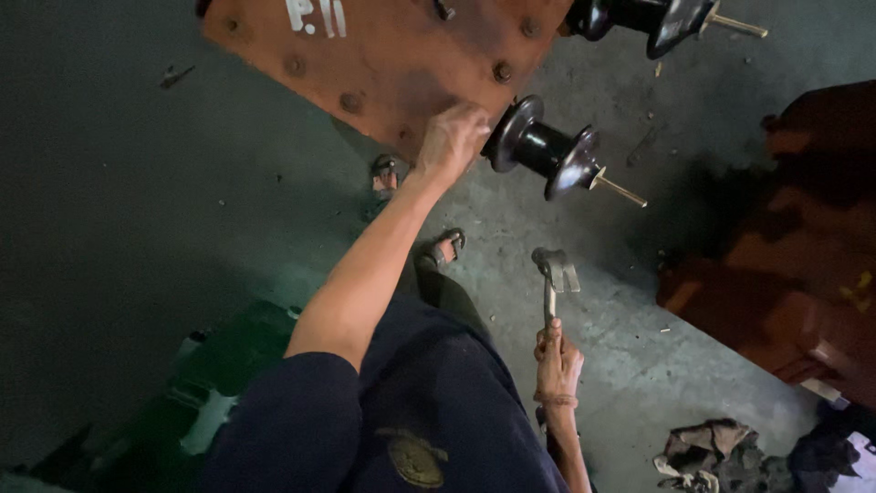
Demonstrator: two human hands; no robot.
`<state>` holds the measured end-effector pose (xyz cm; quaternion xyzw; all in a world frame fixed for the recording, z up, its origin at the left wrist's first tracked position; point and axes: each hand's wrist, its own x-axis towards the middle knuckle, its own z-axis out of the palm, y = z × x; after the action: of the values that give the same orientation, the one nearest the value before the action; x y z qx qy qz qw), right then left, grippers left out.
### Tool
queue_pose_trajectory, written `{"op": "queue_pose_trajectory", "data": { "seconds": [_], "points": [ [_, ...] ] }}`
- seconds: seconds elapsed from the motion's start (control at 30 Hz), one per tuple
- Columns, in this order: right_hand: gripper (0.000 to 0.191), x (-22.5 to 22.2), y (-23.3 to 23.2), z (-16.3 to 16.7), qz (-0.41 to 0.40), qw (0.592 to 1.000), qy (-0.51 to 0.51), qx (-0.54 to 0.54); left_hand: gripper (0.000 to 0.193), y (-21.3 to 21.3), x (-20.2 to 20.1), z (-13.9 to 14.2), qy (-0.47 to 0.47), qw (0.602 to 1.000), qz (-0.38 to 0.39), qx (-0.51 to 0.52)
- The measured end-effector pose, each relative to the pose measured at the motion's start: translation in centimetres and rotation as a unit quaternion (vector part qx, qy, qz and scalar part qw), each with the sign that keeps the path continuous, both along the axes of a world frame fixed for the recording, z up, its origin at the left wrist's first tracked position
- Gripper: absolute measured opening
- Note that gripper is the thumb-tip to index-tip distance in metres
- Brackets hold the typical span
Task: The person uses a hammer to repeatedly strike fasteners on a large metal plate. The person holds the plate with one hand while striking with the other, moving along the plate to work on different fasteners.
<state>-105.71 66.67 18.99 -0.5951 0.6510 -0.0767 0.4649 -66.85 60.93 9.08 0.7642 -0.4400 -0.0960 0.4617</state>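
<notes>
The left hand [453, 137] presses, fingers curled, on the rusty plate [383, 55] edge beside the insulator [546, 151]. The right hand [557, 361] grips a hammer [553, 274], handle upright, head below the insulator.

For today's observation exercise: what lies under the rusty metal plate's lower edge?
Below the rusty plate, grey concrete floor and two sandalled feet show; the left hand covers part of the edge.

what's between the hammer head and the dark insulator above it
Nothing. In the head view, only bare grey concrete floor shows between the hammer in the right hand and the dark insulator; they are apart.
</notes>
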Motion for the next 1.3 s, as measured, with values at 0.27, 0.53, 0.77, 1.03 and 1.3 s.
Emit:
{"op": "queue_pose_trajectory", "data": {
  "seconds": [0.27, 0.53, 0.77, 1.03, 1.3],
  "points": [
    [0.06, -1.6, 0.3, -0.6, -0.001, 1.0, -0.012, 0.001, 0.015, 0.1, 0.7, 0.7, -0.061, 0.998, 0.005, 0.023],
    [0.063, -1.4, -0.1, -0.9, 0.011, 1.0, 0.002, 0.006, 0.028, 0.7, 0.6, 0.3, -0.103, 0.993, -0.026, 0.048],
    [0.061, -0.9, -0.2, -0.3, 0.03, 0.999, 0.019, 0.0, 0.046, 0.0, 0.4, -1.6, -0.192, 0.979, 0.008, 0.072],
    [0.063, 1.4, -1.1, -0.3, 0.051, 0.999, -0.005, 0.013, 0.034, 0.2, 1.0, -1.7, -0.142, 0.988, -0.008, 0.063],
    [0.059, 8.3, -4.2, -0.9, 0.084, 0.993, -0.083, 0.013, 0.027, 1.2, 0.4, 0.6, -0.092, 0.996, -0.004, 0.014]
  ]
}}
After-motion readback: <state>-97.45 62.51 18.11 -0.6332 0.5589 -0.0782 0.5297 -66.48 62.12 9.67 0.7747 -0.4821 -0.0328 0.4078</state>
